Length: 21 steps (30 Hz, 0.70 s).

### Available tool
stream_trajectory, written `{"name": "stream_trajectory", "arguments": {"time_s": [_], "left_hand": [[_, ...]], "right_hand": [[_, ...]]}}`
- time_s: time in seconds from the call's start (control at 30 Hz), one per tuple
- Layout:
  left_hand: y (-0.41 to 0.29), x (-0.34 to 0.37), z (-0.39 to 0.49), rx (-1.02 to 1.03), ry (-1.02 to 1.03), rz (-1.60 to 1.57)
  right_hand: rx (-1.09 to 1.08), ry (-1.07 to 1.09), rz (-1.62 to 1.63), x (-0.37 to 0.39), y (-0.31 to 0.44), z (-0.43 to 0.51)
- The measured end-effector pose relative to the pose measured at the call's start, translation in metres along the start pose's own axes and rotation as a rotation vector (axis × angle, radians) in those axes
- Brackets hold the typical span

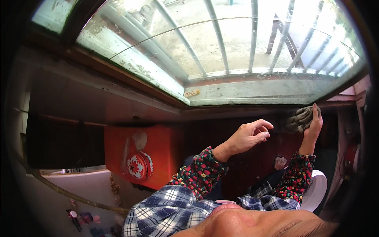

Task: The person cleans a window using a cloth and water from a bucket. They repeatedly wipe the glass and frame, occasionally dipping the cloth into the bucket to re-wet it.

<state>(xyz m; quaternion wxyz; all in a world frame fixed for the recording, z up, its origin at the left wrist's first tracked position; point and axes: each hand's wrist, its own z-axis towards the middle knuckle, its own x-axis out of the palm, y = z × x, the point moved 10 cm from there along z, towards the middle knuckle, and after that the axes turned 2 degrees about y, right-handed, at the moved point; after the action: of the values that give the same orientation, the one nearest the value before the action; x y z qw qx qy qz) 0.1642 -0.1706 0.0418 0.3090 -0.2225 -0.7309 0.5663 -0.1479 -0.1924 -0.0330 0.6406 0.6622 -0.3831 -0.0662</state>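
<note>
My left hand (251, 134) is in mid-view, in front of the dark red surface below the window. Its fingers are half curled and apart, with nothing visible in them. Further right, my right hand (314, 123) holds a crumpled grey cloth (302, 119), which looks like a knitted work glove. That hand is just below the lower right corner of the glass window pane (237, 56), one finger pointing up near the frame's edge. Whether the cloth touches the frame, I cannot tell. Both sleeves have floral cuffs below blue plaid fabric.
Metal bars (253, 38) stand behind the glass. A small yellowish packet (192, 93) lies on the sill. At left, a red-and-white patterned round container (137, 166) rests on an orange-red surface (160, 154). A small pale object (280, 162) and a white curved rim (320, 185) are nearer me.
</note>
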Motion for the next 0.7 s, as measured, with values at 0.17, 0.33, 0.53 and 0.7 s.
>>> {"name": "stream_trajectory", "arguments": {"time_s": [0.17, 0.33, 0.53, 0.7], "left_hand": [[0.0, -0.005, -0.003, 0.003, -0.035, 0.035], [-0.003, -0.004, -0.001, 0.025, -0.022, 0.008], [-0.004, -0.003, -0.002, 0.015, -0.036, 0.002], [-0.008, -0.009, 0.0, 0.052, -0.086, 0.033]], "right_hand": [[-0.018, -0.001, 0.013, -0.008, -0.012, -0.001], [-0.006, 0.019, 0.02, -0.003, -0.015, 0.001], [-0.036, 0.078, 0.028, -0.004, -0.016, 0.001], [-0.041, -0.028, -0.022, -0.011, -0.016, 0.004]]}}
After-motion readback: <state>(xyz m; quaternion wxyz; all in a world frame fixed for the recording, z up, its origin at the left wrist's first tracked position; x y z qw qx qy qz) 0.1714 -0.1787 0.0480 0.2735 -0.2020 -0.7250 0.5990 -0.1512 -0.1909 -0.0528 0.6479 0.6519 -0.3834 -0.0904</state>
